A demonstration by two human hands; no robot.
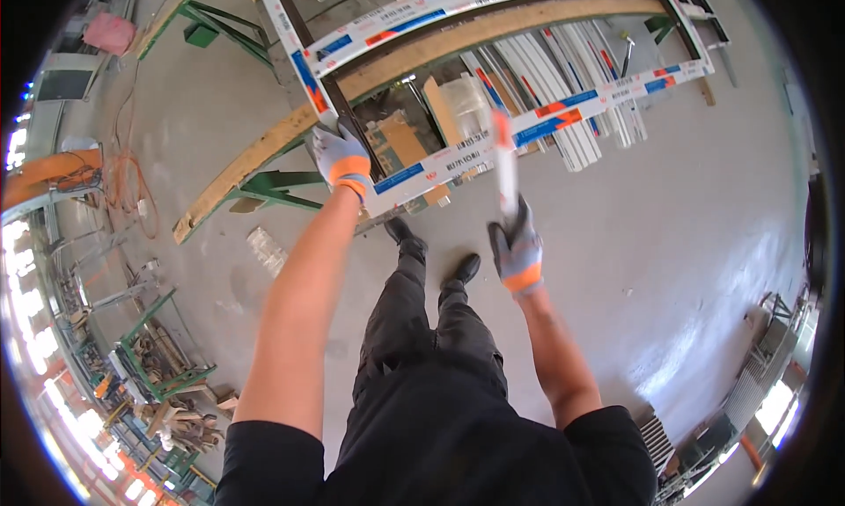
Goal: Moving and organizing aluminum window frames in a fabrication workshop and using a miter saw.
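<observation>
White frame (453,160), left hand (341,157) touching it

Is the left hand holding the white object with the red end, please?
No, the right hand grips that white object, while the left hand touches the frame.

From my head, the left fisheye camera looks steeply down, near over my black short-sleeved shirt (440,427), across smooth grey floor (634,242) to the far white-wrapped rectangular frame (563,119).
</observation>
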